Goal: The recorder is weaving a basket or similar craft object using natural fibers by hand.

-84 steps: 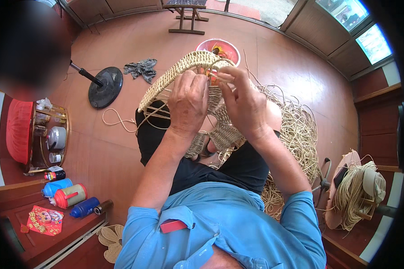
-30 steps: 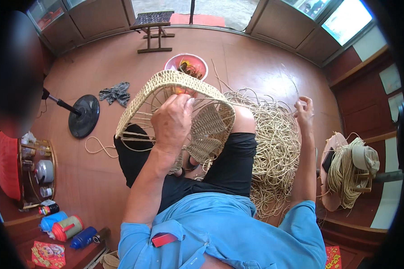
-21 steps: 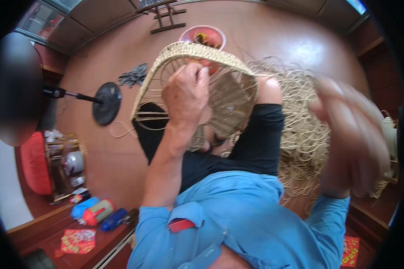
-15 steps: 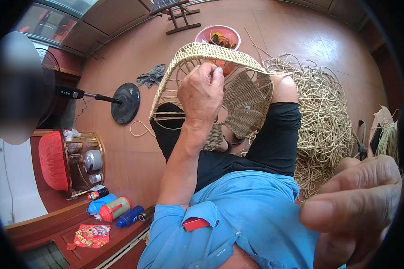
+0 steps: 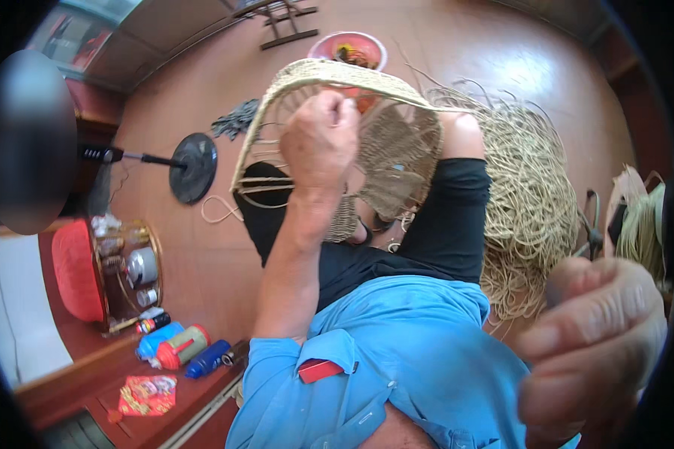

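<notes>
A partly woven basket (image 5: pixel 395 147) of straw-coloured cord leans across my knees, with a thick braided rim and open gaps between its strands. My left hand (image 5: pixel 322 138) is a fist at its upper rim, closed round part of the basket; the palm side is hidden. Close to the camera at the lower right, my right hand (image 5: pixel 603 337) is raised away from the basket. Its fingers are curled and its thumb pressed in, and blur hides whatever is between them. Beyond my right knee lies a big tangled heap of cord (image 5: pixel 528 202).
A pink basin (image 5: pixel 377 54) stands beyond the basket, near a grey cloth (image 5: pixel 234 120). To the left are a standing fan's round base (image 5: pixel 193 168), a red-cushioned seat (image 5: pixel 77 269) and several bottles beside a thermos (image 5: pixel 183 346). A bundle of pale strands (image 5: pixel 644 232) is at the right edge.
The whole view has shifted slightly, so the room, basket and left hand appear further left and up. My left fist stays at the rim. My right hand stays raised and curled, now more blurred.
</notes>
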{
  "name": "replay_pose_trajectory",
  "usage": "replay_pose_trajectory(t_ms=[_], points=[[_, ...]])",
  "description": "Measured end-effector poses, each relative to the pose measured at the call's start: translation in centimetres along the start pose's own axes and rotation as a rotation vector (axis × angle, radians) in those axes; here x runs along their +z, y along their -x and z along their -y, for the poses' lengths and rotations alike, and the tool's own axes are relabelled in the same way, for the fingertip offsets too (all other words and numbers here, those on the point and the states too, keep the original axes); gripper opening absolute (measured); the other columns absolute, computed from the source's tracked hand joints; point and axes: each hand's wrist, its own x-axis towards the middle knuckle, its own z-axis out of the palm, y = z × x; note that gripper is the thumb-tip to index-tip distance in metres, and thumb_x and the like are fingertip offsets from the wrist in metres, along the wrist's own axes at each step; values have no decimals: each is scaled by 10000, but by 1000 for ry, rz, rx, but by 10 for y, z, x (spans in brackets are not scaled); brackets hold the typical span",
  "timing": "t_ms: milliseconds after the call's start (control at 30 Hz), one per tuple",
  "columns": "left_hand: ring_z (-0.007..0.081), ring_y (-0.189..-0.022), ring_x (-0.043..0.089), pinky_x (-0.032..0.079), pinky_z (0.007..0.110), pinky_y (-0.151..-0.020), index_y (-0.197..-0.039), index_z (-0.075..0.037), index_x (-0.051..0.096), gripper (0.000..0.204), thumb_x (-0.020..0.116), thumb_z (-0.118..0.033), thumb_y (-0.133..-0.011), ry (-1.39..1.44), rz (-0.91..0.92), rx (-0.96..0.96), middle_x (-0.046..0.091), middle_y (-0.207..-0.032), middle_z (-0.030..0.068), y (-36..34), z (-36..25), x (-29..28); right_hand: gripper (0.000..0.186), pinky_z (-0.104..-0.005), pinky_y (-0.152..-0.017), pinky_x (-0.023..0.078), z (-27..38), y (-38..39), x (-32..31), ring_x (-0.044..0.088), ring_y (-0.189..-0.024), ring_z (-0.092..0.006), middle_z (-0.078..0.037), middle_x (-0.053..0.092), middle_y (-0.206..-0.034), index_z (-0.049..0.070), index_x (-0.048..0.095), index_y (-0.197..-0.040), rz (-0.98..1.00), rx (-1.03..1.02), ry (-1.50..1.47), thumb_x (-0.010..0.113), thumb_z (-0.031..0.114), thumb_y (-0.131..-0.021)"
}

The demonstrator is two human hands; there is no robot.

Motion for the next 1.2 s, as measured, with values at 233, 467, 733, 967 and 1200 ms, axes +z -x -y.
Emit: replay_pose_trajectory(t_ms=[233, 467, 733, 967, 1200], points=[[371, -769, 750, 561, 516, -715, -878, -70, 772, 230, 727, -272, -979, 29, -3, -123, 747, -813, 166, 8, 41, -3, 150, -327, -803, 574, -12, 4, 24, 677, -741, -133, -58, 793, -962, 87, 740, -924, 207, 69, -36, 724, 163, -1052], [272, -752, 791, 593, 412, -730, -982, -82, 841, 236, 778, -308, -964, -70, 10, -116, 800, -819, 117, 1, 28, -7, 161, -255, -808, 570, -71, 189, 20, 645, -692, -67, 9, 792, -952, 108, 706, -861, -225, -122, -169, 787, 94, -1000], [310, -703, 750, 572, 450, -697, -884, -79, 789, 206, 752, -271, -947, 38, -33, -80, 755, -753, 116, 3, 22, 9, 185, -300, -793, 566, -142, 112, 105, 683, -862, -163, -116, 749, -1083, -20, 757, -1184, -552, -308, -175, 700, -26, -1009], [307, -680, 705, 541, 457, -678, -891, -61, 768, 181, 755, -230, -956, 48, -16, -75, 718, -755, 120, 7, 25, 1, 367, -358, -883, 606, -222, 53, 222, 782, -1027, -261, -208, 780, -1204, -18, 740, -1359, -581, 105, -421, 662, -7, -1001], [298, -674, 700, 537, 451, -666, -903, -48, 767, 201, 756, -235, -976, 20, -4, -77, 727, -764, 112, 6, 27, -3, 374, -367, -886, 611, -216, 39, 231, 789, -1008, -285, -229, 772, -1211, -36, 731, -1351, -578, 160, -392, 654, 30, -991]])
